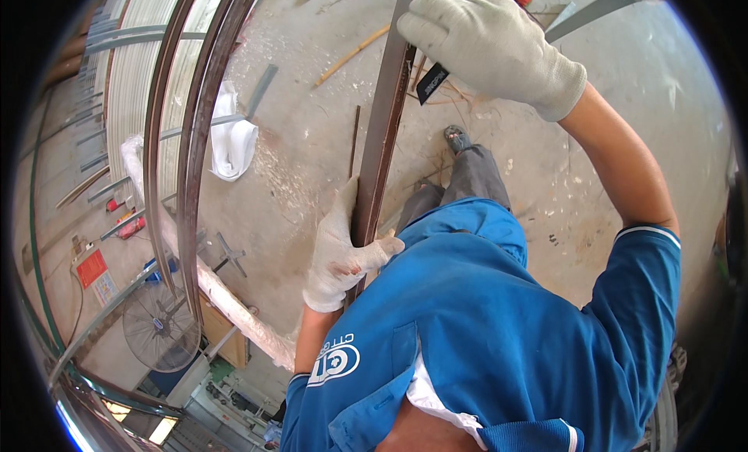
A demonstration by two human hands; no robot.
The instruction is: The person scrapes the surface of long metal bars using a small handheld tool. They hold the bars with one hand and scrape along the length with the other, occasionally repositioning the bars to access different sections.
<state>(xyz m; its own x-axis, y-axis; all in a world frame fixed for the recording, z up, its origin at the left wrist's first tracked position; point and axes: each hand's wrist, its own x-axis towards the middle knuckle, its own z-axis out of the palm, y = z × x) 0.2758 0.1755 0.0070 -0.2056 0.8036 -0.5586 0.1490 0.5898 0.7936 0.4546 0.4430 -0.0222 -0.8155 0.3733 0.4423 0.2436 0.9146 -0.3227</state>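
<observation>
A long dark brown bar (pixel 387 109) slants up and away in front of my body. My left hand (pixel 343 257), in a pale work glove with dark smudges, is wrapped round its lower part, thumb on the right side. Higher up, my gloved right hand (pixel 495 51) is closed beside the bar's upper part. From under its fingers juts the end of a flat black object (pixel 432 83) with pale lettering. The rest of that object is hidden in the glove, so its kind does not show.
Long brown bars (pixel 191 132) rest on a metal rack at the left, by stacked pale strips (pixel 128 101). Below stands a round fan (pixel 161 324). A folded white sheet (pixel 233 140), a yellowish stick (pixel 352 56) and scraps lie on the concrete floor (pixel 288 125).
</observation>
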